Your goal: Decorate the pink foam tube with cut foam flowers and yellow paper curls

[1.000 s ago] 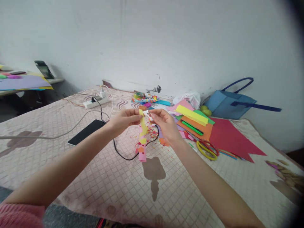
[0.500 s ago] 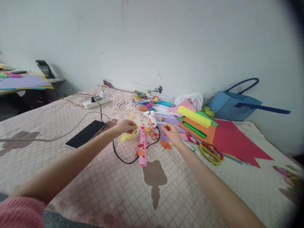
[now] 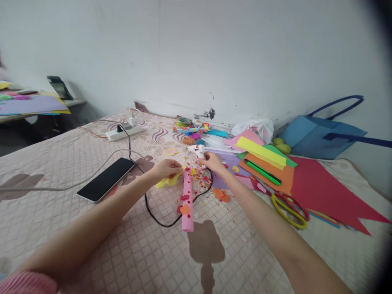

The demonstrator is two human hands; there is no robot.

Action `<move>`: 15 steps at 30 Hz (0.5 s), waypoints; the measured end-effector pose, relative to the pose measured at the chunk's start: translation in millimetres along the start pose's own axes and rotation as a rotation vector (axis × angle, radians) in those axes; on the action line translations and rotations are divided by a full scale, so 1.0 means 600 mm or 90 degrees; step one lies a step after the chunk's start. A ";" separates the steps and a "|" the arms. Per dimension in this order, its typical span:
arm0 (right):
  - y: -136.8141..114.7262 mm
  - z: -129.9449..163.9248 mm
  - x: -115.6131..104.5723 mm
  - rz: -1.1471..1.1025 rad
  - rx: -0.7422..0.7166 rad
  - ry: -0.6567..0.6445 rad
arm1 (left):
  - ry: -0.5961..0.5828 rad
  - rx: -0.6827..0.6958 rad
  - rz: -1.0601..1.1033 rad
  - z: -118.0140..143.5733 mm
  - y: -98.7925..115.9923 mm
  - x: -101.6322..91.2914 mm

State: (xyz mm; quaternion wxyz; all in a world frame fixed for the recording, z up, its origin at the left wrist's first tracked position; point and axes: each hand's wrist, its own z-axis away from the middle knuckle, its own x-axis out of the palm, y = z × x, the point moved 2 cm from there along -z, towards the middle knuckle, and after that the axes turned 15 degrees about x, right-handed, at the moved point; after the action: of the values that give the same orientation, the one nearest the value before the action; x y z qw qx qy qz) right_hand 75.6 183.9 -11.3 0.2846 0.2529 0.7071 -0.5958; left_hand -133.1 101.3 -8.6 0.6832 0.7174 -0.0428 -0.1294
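My left hand (image 3: 168,169) pinches a small piece of yellow paper (image 3: 170,181), part of which trails below the fingers. My right hand (image 3: 213,161) has its fingers closed at the handle of a white hot glue gun (image 3: 197,150), whose nozzle points left. Between and below the hands lies a rolled pink paper tube (image 3: 188,222) decorated with red dots, with red and orange paper shapes (image 3: 185,209) on it. Small paper scraps (image 3: 200,179) are scattered beside its upper end. Orange paper cutouts (image 3: 221,194) rest to its right.
A black cable (image 3: 162,224) loops around the tube. On the left are a phone-like black slab (image 3: 105,179) and a power strip (image 3: 124,132). To the right lie yellow-handled scissors (image 3: 289,212), a green cutter (image 3: 263,172), coloured sheets (image 3: 324,192) and a blue bag (image 3: 321,136).
My right hand has moved left and up to the glue gun and closed on its handle. My left hand has shifted slightly right, toward the tube's top, with the yellow paper.
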 end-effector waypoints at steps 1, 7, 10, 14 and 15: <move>-0.001 -0.003 0.003 0.006 -0.002 -0.005 | -0.002 -0.001 -0.005 -0.001 -0.001 -0.001; -0.005 -0.010 0.015 0.008 0.001 0.003 | -0.030 -0.005 -0.039 -0.013 0.000 -0.008; -0.005 -0.008 0.013 -0.022 -0.002 0.011 | -0.044 -0.004 -0.061 -0.021 0.001 -0.010; -0.003 0.006 -0.002 -0.070 -0.004 -0.001 | -0.066 0.003 -0.079 -0.032 0.001 -0.012; -0.003 0.012 -0.007 -0.081 -0.002 -0.011 | -0.070 0.005 -0.082 -0.034 0.000 -0.013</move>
State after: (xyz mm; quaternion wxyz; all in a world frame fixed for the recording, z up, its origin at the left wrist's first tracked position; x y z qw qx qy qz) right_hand 78.4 176.4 -8.0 0.2528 0.2020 0.7204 -0.6134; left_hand -135.4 123.1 -6.7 0.6674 0.7130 -0.0349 -0.2120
